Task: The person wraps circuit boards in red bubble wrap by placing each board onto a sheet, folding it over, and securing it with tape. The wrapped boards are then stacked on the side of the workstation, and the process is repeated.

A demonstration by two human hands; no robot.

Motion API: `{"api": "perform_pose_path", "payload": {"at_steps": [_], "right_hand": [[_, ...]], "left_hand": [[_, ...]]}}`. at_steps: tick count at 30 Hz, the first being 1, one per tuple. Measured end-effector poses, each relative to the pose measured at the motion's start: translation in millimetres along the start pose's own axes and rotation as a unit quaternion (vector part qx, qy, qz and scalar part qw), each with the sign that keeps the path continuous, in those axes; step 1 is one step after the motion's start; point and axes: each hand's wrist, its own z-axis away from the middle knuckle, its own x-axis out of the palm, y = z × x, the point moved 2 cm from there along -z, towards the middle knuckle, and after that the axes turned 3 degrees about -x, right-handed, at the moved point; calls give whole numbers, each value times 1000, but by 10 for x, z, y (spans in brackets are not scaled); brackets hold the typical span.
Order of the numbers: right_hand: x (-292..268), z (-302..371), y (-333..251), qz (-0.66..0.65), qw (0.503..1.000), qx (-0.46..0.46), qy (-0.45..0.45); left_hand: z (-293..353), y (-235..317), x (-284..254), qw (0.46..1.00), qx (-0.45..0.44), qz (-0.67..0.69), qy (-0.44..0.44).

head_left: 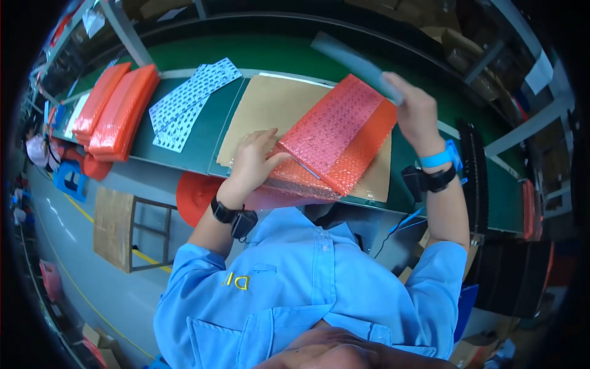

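Note:
My left hand [253, 161] is at the near left corner of a red bubble-wrap bag [353, 126]; the corner lies between thumb and fingers. A flat patterned sheet shows dimly through the bag's film. Beneath it is more red bubble wrap [301, 182], hanging over the table's near edge. My right hand [413, 111] is closed on the near end of a long, thin greyish panel [351, 61], raised beyond the bag's far right side. Motion blurs the panel, so its exact kind is unclear. Brown cardboard [261, 106] lies under the bags.
Two blue-and-white patterned sheets [187, 107] overlap on the green table [203, 157] to the left. Farther left are stacks of red bubble-wrap bags [123, 117]. A wooden-topped stool [114, 227] and a red round seat [195, 197] stand on the near side. Metal posts [129, 34] rise behind.

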Motion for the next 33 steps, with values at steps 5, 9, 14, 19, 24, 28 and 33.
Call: {"api": "perform_pose_path", "payload": {"at_steps": [5,9,14,19,24,28,33], "right_hand": [[674,445,-227,211,960,-157,-95],[904,486,-371,157,943,-89,-279],[1010,306,-27,109,960,28,-256],[1427,119,634,281,918,204,-194],[1586,-77,783,99,891,343,-280],[1681,-162,804,65,904,314,-282],[1790,-214,825,22,914,296,-278]], "left_hand": [[1,-237,20,999,-28,29,-6],[33,-427,28,999,-34,29,-1],[-44,-489,61,997,-45,60,9],[-71,-535,92,996,-35,73,44],[-72,-600,65,997,-24,50,49],[-81,-690,67,997,-31,59,47],[-72,-783,56,996,-27,58,57]]}}
